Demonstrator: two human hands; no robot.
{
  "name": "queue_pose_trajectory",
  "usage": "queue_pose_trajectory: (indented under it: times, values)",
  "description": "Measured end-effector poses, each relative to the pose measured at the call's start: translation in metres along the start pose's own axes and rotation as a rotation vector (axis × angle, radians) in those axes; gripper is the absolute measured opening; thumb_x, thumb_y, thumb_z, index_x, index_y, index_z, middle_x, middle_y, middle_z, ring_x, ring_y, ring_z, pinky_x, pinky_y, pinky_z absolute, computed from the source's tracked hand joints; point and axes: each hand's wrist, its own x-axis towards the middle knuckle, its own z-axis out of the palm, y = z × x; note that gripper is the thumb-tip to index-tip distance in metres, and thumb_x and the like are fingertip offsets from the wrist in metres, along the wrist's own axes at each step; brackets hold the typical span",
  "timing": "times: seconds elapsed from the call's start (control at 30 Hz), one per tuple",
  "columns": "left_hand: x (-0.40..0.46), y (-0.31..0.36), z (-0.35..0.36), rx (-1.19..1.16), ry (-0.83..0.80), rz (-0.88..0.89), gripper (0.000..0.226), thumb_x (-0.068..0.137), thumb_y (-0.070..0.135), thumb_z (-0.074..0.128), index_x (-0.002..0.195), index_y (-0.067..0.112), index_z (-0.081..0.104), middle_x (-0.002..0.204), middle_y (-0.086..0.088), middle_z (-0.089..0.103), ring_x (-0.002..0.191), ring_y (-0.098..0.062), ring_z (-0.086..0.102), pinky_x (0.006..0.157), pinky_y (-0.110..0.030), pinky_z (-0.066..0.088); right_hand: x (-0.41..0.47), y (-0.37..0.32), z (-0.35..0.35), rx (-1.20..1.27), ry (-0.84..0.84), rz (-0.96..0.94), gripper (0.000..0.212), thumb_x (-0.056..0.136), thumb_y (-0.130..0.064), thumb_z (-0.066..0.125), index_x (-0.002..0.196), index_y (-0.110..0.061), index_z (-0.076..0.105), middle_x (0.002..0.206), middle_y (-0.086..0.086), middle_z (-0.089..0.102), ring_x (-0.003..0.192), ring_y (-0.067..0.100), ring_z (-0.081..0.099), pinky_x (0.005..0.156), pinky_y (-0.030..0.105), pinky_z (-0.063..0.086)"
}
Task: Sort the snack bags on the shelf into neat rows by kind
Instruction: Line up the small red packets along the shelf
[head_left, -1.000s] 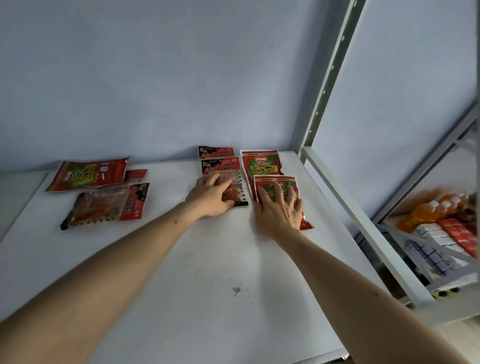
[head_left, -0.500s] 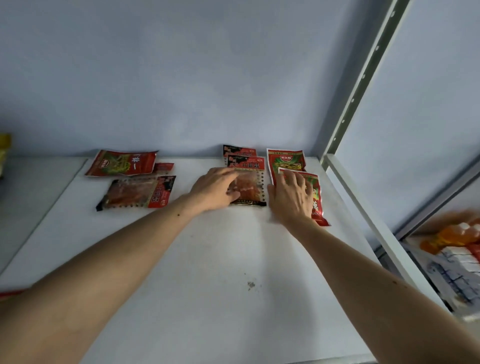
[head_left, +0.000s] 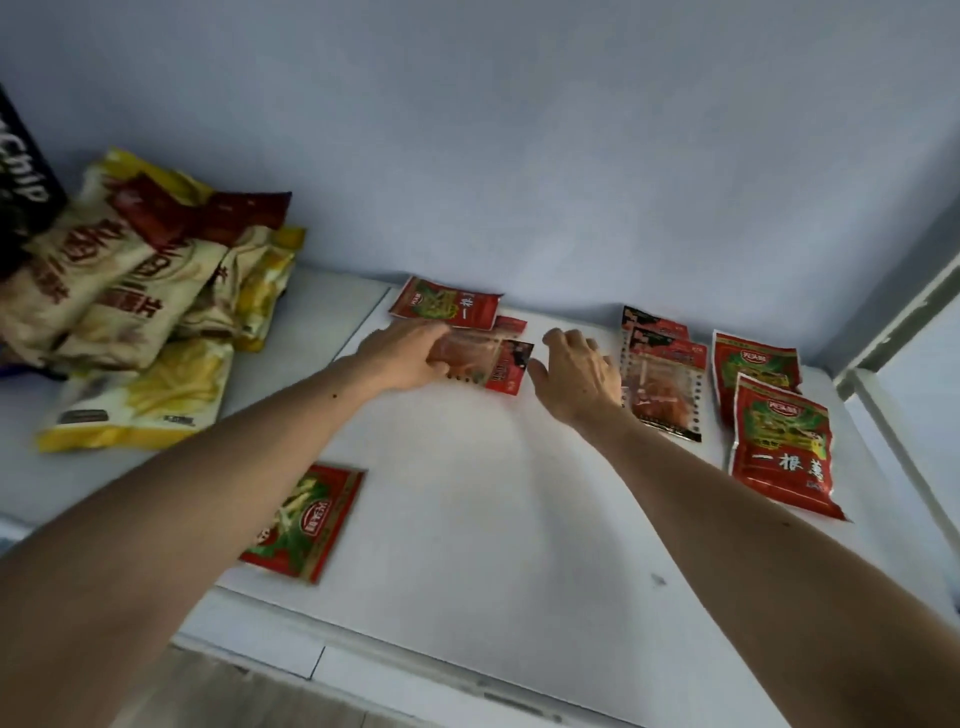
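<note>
Gripping the clear meat snack bag (head_left: 483, 361) near the shelf's (head_left: 467, 519) back wall, your left hand (head_left: 410, 356) is curling round its edge, likely to move it; your right hand (head_left: 579, 376) is hovering beside it, fingers spread, holding nothing.

A pale blue wall (head_left: 519, 156) is standing behind the shelf. A white metal upright (head_left: 893, 332) is rising at the right, and wooden flooring (head_left: 218, 696) is showing below.

Dim, bluish light, brighter on the right; soft shadows under both arms; left edge smeared, corners wide-angle stretched.
</note>
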Motion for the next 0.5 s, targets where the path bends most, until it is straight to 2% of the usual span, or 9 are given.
queue_pose_trajectory:
  times: [0.07, 0.2, 0.3, 0.4, 0.5]
  values:
    - [0.003, -0.024, -0.001, 0.014, -0.004, -0.045, 0.049, 0.088, 0.035, 0.059, 0.132, 0.019, 0.047, 0.135, -0.005, 0.054, 0.120, -0.027, 0.053, 0.090, -0.044, 0.050, 0.012, -0.016, 0.008, 0.026, -0.061, 0.036, 0.052, 0.095, -0.048, 0.044, 0.135, -0.016, 0.044, 0.132, 0.011, 0.051, 0.119, 0.030, 0.047, 0.095, 0.044, 0.039]
    - [0.026, -0.063, 0.003, 0.034, -0.036, -0.114, 0.049, 0.093, 0.044, 0.051, 0.132, 0.016, 0.043, 0.129, -0.006, 0.055, 0.114, -0.027, 0.055, 0.084, -0.042, 0.050, 0.034, -0.036, 0.026, 0.042, -0.168, 0.102, 0.082, 0.080, -0.069, 0.055, 0.144, -0.021, 0.034, 0.142, 0.008, 0.041, 0.129, 0.031, 0.038, 0.099, 0.046, 0.037]
    - [0.049, -0.083, 0.002, 0.016, -0.054, -0.098, 0.051, 0.095, 0.046, 0.048, 0.134, 0.014, 0.043, 0.129, -0.009, 0.056, 0.113, -0.028, 0.056, 0.086, -0.040, 0.050, 0.048, -0.045, 0.034, 0.076, -0.202, 0.089, 0.084, 0.078, -0.067, 0.060, 0.147, -0.031, 0.028, 0.152, 0.000, 0.033, 0.136, 0.030, 0.030, 0.105, 0.046, 0.032]
    - [0.073, -0.099, 0.003, -0.036, -0.063, -0.094, 0.054, 0.095, 0.048, 0.047, 0.138, 0.017, 0.037, 0.128, -0.011, 0.056, 0.110, -0.030, 0.058, 0.084, -0.038, 0.049, 0.059, -0.054, 0.041, 0.087, -0.232, 0.141, 0.084, 0.075, -0.068, 0.063, 0.145, -0.034, 0.029, 0.146, 0.004, 0.042, 0.133, 0.033, 0.035, 0.104, 0.047, 0.032]
    - [0.092, -0.106, 0.008, -0.117, -0.058, -0.150, 0.065, 0.093, 0.053, 0.046, 0.142, 0.015, 0.028, 0.136, -0.018, 0.051, 0.119, -0.036, 0.054, 0.092, -0.042, 0.048, 0.058, -0.056, 0.043, 0.076, -0.231, 0.212, 0.096, 0.066, -0.071, 0.070, 0.145, -0.032, 0.031, 0.139, 0.011, 0.043, 0.129, 0.033, 0.036, 0.103, 0.046, 0.033]
